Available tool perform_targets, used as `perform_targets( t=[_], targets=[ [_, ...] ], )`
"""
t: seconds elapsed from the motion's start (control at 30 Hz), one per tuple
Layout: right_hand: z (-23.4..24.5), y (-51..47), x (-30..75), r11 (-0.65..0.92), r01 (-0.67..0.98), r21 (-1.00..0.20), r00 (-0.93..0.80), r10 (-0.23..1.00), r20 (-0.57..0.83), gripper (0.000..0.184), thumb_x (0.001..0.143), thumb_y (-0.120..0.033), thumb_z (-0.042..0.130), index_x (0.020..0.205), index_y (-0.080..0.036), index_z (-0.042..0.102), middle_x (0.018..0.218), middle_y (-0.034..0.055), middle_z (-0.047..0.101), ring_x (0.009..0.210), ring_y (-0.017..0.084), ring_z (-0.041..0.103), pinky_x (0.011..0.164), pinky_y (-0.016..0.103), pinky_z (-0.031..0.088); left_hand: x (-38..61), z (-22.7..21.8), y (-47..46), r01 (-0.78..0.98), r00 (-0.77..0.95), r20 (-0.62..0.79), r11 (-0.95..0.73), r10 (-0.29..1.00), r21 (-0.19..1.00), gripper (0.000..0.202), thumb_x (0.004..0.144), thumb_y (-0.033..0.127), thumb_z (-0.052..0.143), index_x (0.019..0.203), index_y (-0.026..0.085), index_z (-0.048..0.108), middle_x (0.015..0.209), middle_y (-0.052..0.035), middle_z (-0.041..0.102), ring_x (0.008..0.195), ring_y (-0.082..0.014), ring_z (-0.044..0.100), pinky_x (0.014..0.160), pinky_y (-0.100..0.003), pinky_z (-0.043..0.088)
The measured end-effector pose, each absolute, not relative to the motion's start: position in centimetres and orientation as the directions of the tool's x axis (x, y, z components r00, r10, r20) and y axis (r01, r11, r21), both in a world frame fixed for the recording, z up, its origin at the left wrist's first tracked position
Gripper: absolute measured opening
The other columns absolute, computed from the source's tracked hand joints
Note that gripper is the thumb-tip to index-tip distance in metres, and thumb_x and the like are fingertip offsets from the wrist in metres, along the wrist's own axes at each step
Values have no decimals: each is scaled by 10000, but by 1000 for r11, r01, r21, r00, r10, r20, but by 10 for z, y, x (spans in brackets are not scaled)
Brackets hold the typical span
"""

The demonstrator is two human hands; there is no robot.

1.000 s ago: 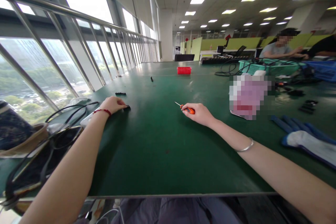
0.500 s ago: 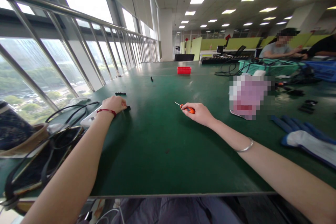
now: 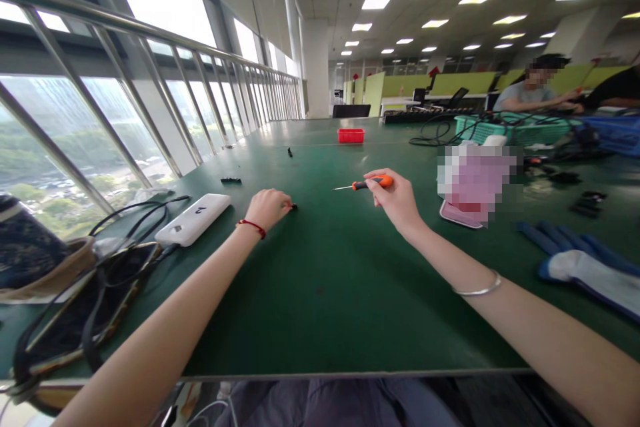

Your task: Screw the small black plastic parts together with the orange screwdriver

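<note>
My left hand (image 3: 271, 207), with a red cord at the wrist, is closed on a small black part (image 3: 294, 207) just above the green table (image 3: 320, 320). Most of that part is hidden by my fingers. To its right, my right hand (image 3: 397, 197) grips an orange and black screwdriver (image 3: 373, 183) by the handle. The screwdriver's thin shaft points left, toward my left hand, and touches nothing. Behind my left hand lies a short black strip (image 3: 231, 180). Farther back is another small black piece (image 3: 289, 152).
A red basket (image 3: 351, 136) stands at the back. On the left are a white power bank (image 3: 193, 220), cables and a dark phone-like tray (image 3: 95, 307). To the right lie a pink-cased item (image 3: 475, 180), blue-white gloves (image 3: 585, 265) and a green basket (image 3: 520, 129). A person (image 3: 535, 90) sits beyond.
My left hand has moved right with the small black part, uncovering the white power bank. My right hand has lifted slightly and moved right; the screwdriver now lies nearly level.
</note>
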State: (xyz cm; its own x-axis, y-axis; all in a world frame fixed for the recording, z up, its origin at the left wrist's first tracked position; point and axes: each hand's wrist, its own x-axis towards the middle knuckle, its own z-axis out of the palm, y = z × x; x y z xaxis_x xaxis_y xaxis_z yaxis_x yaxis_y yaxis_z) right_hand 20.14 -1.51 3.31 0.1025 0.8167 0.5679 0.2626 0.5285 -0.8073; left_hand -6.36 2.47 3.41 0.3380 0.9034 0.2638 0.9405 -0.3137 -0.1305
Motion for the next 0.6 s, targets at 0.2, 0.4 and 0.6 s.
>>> perform_targets(
  t=[0.2, 0.4, 0.6],
  targets=[
    [40, -12, 207, 560, 344, -754, 222, 731, 645, 243, 752, -422, 561, 733, -180, 582, 654, -1, 548, 528, 97, 448, 497, 236, 367, 18, 12, -1, 777, 607, 365, -624, 705, -87, 187, 842, 216, 483, 785, 192, 659, 847, -67, 654, 847, -200, 559, 742, -297, 435],
    [47, -18, 211, 549, 442, -710, 224, 699, 680, 309, 787, -483, 524, 678, -194, 540, 545, -23, 458, 505, 105, 417, 492, 243, 348, 24, 5, -6, 759, 595, 382, -650, 707, 21, 118, 834, 227, 517, 837, 207, 633, 879, -40, 630, 858, -187, 558, 713, -275, 447],
    [47, -19, 210, 578, 481, -660, 159, 682, 713, 292, 790, -434, 537, 629, -192, 513, 577, -17, 485, 526, 104, 424, 535, 252, 356, 13, 2, 3, 685, 633, 387, -718, 670, 124, 116, 843, 236, 512, 818, 204, 621, 884, -17, 644, 871, -171, 581, 727, -259, 450]
  ],
)
